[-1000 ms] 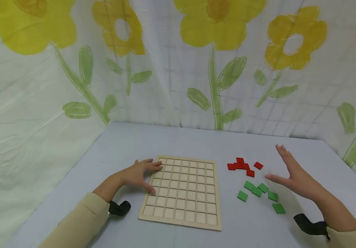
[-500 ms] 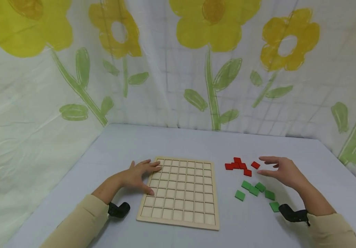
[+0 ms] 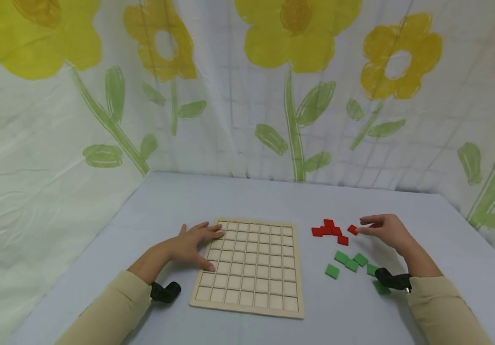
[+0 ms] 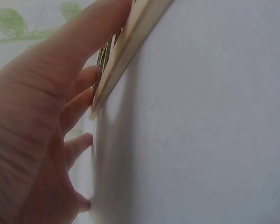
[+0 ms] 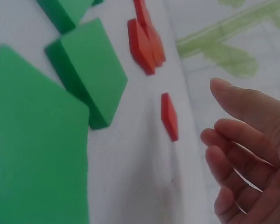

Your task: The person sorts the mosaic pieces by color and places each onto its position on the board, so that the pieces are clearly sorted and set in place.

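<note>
Pale wood makes up the rectangular grid board (image 3: 250,257), which the head camera shows on a white table (image 3: 187,196). At the board's left edge the left hand (image 3: 189,244) lies spread, thumb and fingertips on its frame. Off the board's far right corner sit five flat red square tiles (image 3: 327,230) in a cluster; a single red square tile (image 3: 353,229) lies farther right of the board. Just to the right of that tile is the right hand (image 3: 387,230), its thumb tip close by. Six flat green square tiles (image 3: 351,265) are scattered right of the board, nearer the person than the red ones. Behind the board hangs a white curtain (image 3: 226,120) painted with yellow flowers.

At the left wrist, the thumb meets the board's rim — two fingers reach past its corner.

At the right wrist, the fingers are loosely bent and pinch nothing — a gap shows between them and the lone red tile.
</note>
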`<state>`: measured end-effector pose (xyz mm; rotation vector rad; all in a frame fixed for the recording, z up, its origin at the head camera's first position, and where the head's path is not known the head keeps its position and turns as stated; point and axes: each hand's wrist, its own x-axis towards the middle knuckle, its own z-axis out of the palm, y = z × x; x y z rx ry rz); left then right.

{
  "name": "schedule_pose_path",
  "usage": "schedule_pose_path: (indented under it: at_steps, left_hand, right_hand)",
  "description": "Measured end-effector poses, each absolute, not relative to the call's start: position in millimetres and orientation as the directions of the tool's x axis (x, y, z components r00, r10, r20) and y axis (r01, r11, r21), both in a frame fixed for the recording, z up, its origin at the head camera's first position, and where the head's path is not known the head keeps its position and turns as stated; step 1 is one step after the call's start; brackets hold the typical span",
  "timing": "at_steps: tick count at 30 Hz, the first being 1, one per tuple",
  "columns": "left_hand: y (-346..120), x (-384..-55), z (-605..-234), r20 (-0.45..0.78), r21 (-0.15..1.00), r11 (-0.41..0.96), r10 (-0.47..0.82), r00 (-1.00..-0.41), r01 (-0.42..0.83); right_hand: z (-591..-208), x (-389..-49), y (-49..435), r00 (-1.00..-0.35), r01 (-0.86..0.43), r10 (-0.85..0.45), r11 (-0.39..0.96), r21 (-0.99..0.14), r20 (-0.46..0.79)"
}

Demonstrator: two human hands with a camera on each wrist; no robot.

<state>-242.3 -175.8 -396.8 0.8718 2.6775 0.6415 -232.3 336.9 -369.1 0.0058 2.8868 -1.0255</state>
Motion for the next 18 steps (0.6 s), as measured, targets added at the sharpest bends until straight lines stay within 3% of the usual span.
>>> schedule_pose_path:
  at_steps: [10,18]
  left_hand:
    - [-178,-242,-396,-0.100,0.476,0.719,0.616,-0.781,0.506]
    - [-176,-242,-395,-0.122,0.474,0.724,0.618,-0.777,0.502]
  right_hand:
    - [-384,-244,345,-0.987,0.110,0.006,0.743,-0.660,-0.158]
    - [-385,-244,344,-0.985,0.095,-0.016,0.775,-0.625,-0.170]
